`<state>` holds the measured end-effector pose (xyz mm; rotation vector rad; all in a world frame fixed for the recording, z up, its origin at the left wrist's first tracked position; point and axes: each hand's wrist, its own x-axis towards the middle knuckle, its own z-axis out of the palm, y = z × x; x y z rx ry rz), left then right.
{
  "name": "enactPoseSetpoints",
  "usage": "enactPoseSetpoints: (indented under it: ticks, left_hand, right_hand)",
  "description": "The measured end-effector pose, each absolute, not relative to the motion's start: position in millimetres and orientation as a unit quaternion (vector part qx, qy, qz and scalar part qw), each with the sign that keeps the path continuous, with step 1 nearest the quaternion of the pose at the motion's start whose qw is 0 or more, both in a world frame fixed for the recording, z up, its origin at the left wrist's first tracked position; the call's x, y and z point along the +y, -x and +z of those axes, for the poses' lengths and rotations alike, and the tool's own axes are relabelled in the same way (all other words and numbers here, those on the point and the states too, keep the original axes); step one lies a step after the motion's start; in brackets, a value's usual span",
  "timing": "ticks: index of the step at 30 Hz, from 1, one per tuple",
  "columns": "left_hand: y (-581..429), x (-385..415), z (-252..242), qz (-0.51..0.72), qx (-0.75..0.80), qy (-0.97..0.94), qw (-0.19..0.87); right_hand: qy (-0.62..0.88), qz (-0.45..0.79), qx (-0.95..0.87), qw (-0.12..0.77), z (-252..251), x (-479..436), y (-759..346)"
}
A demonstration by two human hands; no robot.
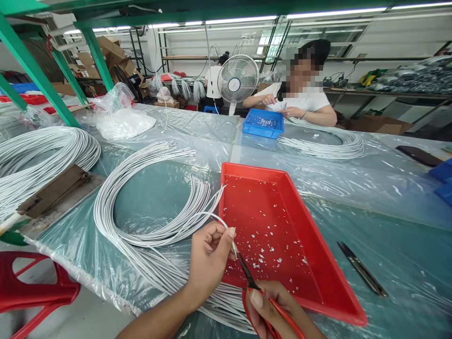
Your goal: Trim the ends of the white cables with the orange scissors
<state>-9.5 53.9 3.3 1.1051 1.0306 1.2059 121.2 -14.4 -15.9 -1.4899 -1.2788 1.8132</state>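
My left hand (212, 256) pinches a white cable (216, 216) close to its end, over the near left part of a red tray (330, 263). In my right hand (278, 306) are red-handled scissors (247, 270); their dark blades meet the cable's tip just below my left fingertips. Whether the blades are parted is too small to tell. Small pale scraps (261, 259) lie scattered over the tray's floor. A looped bundle of white cables (109, 207) lies left of the tray and runs beneath my left forearm.
Metal snips (362, 268) lie right of the tray. At left are another cable coil (70, 141) and a metal cutter (56, 193). Across the table, a person (300, 96) works beside a blue tray (263, 129) and cables (328, 148). Green posts (38, 70) rise at left; a red stool (38, 287) stands below.
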Motion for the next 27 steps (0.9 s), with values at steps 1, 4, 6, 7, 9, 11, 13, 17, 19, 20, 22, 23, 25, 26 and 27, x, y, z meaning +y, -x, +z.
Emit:
enactPoseSetpoints:
  ticks: [1, 4, 6, 7, 9, 11, 13, 17, 19, 20, 22, 23, 25, 26, 27]
  left_hand:
    - [9.6, 54.3, 3.2, 0.514, 0.438, -0.472, 0.567]
    - [10.0, 55.2, 2.7, 0.514, 0.438, -0.473, 0.565]
    - [10.1, 55.1, 2.5, 0.514, 0.438, -0.475, 0.564]
    - [10.0, 54.8, 2.5, 0.513, 0.438, -0.476, 0.564]
    - [9.8, 53.9, 2.8, 0.511, 0.438, -0.480, 0.563]
    - [9.6, 52.8, 3.1, 0.508, 0.437, -0.486, 0.561]
    - [9.5, 51.9, 3.5, 0.506, 0.438, -0.490, 0.558]
    - [9.9, 51.3, 3.3, 0.509, 0.440, -0.492, 0.552]
    - [9.9, 51.2, 3.1, 0.509, 0.441, -0.490, 0.553]
    - [9.7, 51.2, 3.0, 0.510, 0.440, -0.489, 0.554]
    - [9.0, 51.1, 3.0, 0.511, 0.438, -0.484, 0.560]
    - [8.6, 51.2, 2.9, 0.511, 0.436, -0.481, 0.563]
    - [7.7, 51.5, 2.6, 0.512, 0.433, -0.474, 0.570]
    - [7.4, 51.9, 2.2, 0.514, 0.432, -0.470, 0.573]
    - [7.1, 52.3, 1.8, 0.514, 0.431, -0.468, 0.576]
  right_hand:
    - [0.542, 0.662, -0.464, 0.230, -16.0, -14.3, -121.2]
    - [0.540, 0.665, -0.464, 0.224, -16.4, -14.3, -121.6]
    - [0.545, 0.664, -0.460, 0.225, -16.9, -14.7, -122.5]
    - [0.547, 0.664, -0.457, 0.224, -17.3, -14.8, -123.0]
    - [0.545, 0.668, -0.456, 0.221, -18.0, -15.1, -124.2]
    - [0.537, 0.674, -0.459, 0.218, -18.4, -15.1, -125.0]
    - [0.526, 0.679, -0.462, 0.221, -18.6, -14.9, -125.1]
    - [0.519, 0.684, -0.456, 0.233, -20.8, -14.3, -125.1]
    - [0.523, 0.684, -0.453, 0.232, -23.1, -14.0, -125.9]
    - [0.525, 0.682, -0.454, 0.230, -24.1, -13.8, -126.3]
    - [0.529, 0.677, -0.457, 0.230, -25.4, -13.9, -126.5]
    - [0.530, 0.676, -0.457, 0.232, -25.5, -14.1, -126.1]
    - [0.540, 0.668, -0.449, 0.245, -24.8, -14.7, -123.7]
    - [0.549, 0.661, -0.443, 0.257, -24.2, -15.0, -121.9]
    - [0.558, 0.651, -0.438, 0.270, -23.5, -15.2, -119.9]
